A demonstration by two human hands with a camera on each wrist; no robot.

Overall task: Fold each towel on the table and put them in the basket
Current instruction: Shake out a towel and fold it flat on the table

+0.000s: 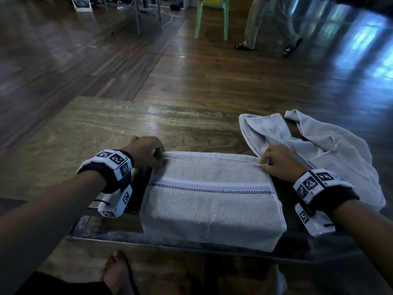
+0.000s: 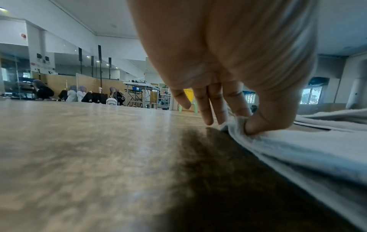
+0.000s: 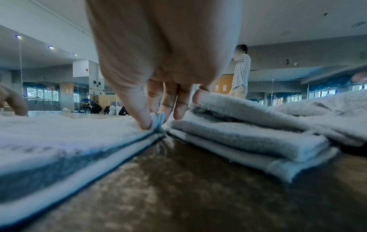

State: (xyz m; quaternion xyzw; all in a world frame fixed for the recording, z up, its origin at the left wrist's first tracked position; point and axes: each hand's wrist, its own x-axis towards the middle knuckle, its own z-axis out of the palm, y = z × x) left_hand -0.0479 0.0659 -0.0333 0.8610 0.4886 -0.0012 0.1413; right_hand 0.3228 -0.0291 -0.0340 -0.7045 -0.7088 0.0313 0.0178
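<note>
A pale grey towel with a striped band (image 1: 210, 192) lies folded over on the wooden table (image 1: 110, 128), its near edge hanging over the table's front. My left hand (image 1: 158, 158) pinches the towel's far left corner (image 2: 241, 124) between thumb and fingers. My right hand (image 1: 264, 163) pinches its far right corner (image 3: 157, 120) the same way. A second, crumpled grey towel (image 1: 331, 150) lies to the right, just behind my right hand, and appears as a loose pile (image 3: 258, 125) in the right wrist view. No basket is in view.
The table's left half (image 2: 89, 149) is bare wood. Beyond the table is a wooden floor with a green chair (image 1: 212, 15) and a standing person's legs (image 1: 268, 24). Several people sit on the floor far off (image 2: 79, 94). My foot (image 1: 119, 271) shows below the table's front edge.
</note>
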